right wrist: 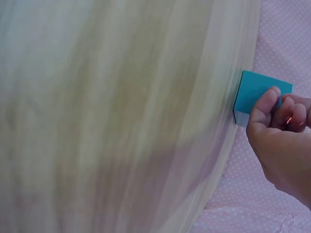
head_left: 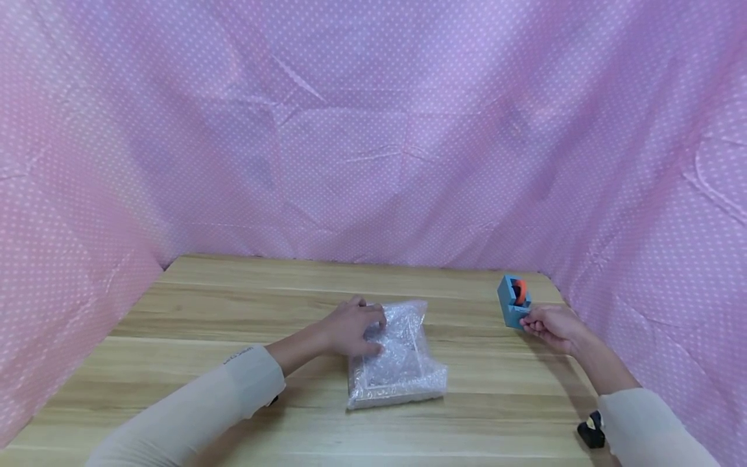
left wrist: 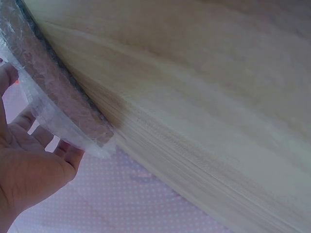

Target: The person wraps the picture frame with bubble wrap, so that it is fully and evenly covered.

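A flat package in bubble wrap [head_left: 397, 360] lies on the table in the middle of the head view. My left hand [head_left: 355, 327] rests on its left side, fingers spread over the wrap; the left wrist view shows those fingers [left wrist: 43, 136] along the wrapped edge. At the right stands a blue tape dispenser [head_left: 509, 305] with an orange-cored roll [head_left: 521, 292]. My right hand [head_left: 553, 327] is at the dispenser's front end, thumb and curled fingers pinching the tape's end there. The tape itself is mostly hidden by the fingers.
The wood-grain table [head_left: 233, 305] is enclosed by pink polka-dot cloth [head_left: 373, 162] at the back and both sides. A small black item [head_left: 592, 430] shows beside the right sleeve. The dispenser stands near the table's right edge.
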Demonstrator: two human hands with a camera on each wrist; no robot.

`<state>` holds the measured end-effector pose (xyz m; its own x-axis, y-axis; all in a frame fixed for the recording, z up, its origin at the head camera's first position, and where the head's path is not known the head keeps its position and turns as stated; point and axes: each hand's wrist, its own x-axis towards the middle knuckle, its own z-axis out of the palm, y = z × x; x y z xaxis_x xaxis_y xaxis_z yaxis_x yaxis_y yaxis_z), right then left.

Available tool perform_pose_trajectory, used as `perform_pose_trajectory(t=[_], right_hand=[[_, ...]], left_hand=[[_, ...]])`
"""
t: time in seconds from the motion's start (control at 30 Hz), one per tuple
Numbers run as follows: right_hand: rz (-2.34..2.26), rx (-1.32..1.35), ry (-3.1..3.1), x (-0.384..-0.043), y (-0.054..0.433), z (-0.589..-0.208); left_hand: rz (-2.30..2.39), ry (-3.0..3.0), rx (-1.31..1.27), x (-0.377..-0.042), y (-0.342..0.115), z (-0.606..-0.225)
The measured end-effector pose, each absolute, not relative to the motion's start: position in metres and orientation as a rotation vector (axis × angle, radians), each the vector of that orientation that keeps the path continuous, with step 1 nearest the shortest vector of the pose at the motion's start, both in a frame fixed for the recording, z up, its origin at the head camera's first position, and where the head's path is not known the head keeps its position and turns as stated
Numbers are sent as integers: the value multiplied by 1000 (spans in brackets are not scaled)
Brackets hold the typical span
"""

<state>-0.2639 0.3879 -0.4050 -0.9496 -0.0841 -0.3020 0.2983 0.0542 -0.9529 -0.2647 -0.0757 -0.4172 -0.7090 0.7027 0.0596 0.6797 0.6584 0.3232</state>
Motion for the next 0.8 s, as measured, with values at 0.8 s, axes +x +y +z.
perform_pose_trajectory(t=[0.8], right_hand=[[-1735,218,2286,-262,383,-403]], left_hand=[[505,2784,1162,-265,-76,-415]])
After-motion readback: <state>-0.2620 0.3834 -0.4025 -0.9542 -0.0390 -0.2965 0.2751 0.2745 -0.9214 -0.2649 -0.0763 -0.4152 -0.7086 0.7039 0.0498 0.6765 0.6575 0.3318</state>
